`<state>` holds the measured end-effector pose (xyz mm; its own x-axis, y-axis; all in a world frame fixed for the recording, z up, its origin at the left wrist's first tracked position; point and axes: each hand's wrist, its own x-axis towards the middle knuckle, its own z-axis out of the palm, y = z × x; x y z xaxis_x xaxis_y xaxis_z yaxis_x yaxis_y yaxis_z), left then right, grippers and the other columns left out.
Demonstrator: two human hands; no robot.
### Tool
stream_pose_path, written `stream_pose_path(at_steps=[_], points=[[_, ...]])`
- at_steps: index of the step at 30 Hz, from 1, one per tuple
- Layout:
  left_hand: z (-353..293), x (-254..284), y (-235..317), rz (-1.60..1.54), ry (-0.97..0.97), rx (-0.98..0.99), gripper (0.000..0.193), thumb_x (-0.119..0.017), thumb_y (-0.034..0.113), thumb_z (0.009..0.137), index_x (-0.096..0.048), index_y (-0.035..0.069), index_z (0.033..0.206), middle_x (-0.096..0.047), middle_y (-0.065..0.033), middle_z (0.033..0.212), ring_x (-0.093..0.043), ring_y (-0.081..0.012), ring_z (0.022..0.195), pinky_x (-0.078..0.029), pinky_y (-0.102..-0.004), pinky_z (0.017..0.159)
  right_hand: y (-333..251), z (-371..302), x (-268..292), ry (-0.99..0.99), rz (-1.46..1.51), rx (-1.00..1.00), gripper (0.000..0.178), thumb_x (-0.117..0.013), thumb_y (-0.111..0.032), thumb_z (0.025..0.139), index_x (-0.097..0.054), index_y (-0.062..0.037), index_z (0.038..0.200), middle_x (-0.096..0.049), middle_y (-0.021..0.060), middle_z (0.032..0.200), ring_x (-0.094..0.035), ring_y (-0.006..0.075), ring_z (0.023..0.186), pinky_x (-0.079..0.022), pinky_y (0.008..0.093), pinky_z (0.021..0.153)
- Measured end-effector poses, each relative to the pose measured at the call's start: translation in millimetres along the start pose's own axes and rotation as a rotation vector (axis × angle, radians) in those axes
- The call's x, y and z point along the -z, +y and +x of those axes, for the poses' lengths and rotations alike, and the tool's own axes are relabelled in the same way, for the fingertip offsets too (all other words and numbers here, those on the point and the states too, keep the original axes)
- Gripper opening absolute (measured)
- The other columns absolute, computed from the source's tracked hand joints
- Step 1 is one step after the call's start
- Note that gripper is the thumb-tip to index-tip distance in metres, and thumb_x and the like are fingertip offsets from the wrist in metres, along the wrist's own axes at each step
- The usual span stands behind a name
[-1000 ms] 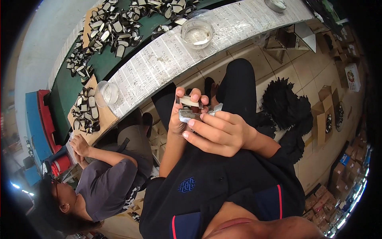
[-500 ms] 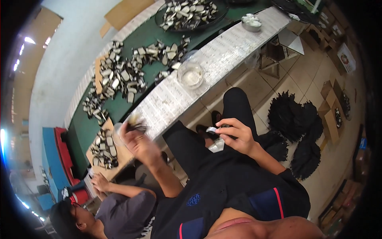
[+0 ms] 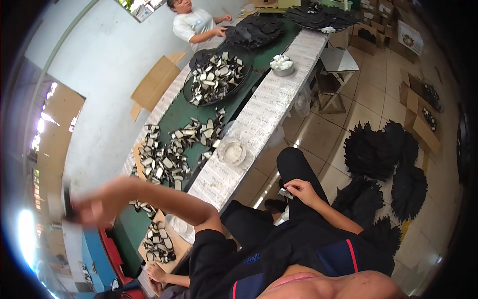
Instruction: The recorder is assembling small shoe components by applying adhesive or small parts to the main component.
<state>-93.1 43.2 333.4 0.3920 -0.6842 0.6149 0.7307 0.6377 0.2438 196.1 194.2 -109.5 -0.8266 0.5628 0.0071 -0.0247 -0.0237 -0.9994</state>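
My left hand (image 3: 102,202) is lifted far out to the left, beyond the table's edge, and smeared by motion. At its fingers is a dark, narrow piece (image 3: 67,200), too blurred to name, which it seems to grip. Close to my right knee, my right hand (image 3: 302,192) is closed in a pinch on a small whitish-grey piece (image 3: 285,193). Below my left forearm, several black pieces with pale pads (image 3: 158,242) lie on a cardboard sheet (image 3: 180,247). More such pieces (image 3: 162,157) are spread over the green tabletop (image 3: 169,115).
A clear round bowl (image 3: 231,151) and a metal tin of white wads (image 3: 282,66) stand on the paper-covered table edge. A black tray (image 3: 190,94) holds a heap of pieces. Across the table is a person (image 3: 194,25); another person's hands (image 3: 155,274) show lower left. Black bundles (image 3: 373,149) lie on the floor.
My left hand has swung left and away from the table with a dark piece at its fingers. My right hand stays near my knee. The view has shifted, showing the person across the table.
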Motion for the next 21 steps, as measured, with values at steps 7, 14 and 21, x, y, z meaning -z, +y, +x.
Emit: stream_pose_path(at_steps=[7,14,21], points=[[-201.6,-26.6,-26.1,0.001,-1.822,-0.195,0.058,-0.065,0.049,0.088,-0.056,0.017,0.136,-0.047,-0.0116,0.147,-0.040,-0.0288,0.139,-0.008,-0.0666,0.114,15.4,-1.8,19.2,0.109,0.187,-0.073,0.021,-0.062,-0.014,0.097,-0.070,0.0008,0.110,-0.069,0.0035,0.098,-0.062,0.0077,0.083,-0.050,0.0229,0.071],[-334.2,99.9,-259.2,0.423,-2.106,-0.257,0.072,-0.066,0.058,0.079,-0.057,0.010,0.132,-0.044,-0.0208,0.147,-0.037,-0.0420,0.137,-0.024,-0.0579,0.114,3.9,5.3,17.5,0.106,0.366,-0.090,0.023,-0.061,-0.018,0.098,-0.070,0.0000,0.109,-0.069,0.0022,0.091,-0.060,0.0068,0.075,-0.050,0.0226,0.067],[-285.8,218.4,-344.9,0.532,-2.174,-0.197,0.050,-0.058,0.037,0.094,-0.052,0.009,0.135,-0.038,-0.0225,0.148,-0.024,-0.0461,0.141,-0.041,-0.0581,0.101,11.8,3.4,20.2,0.110,0.385,-0.142,0.021,-0.062,-0.019,0.097,-0.071,-0.0030,0.107,-0.069,0.0002,0.089,-0.059,0.0060,0.073,-0.048,0.0224,0.065]])
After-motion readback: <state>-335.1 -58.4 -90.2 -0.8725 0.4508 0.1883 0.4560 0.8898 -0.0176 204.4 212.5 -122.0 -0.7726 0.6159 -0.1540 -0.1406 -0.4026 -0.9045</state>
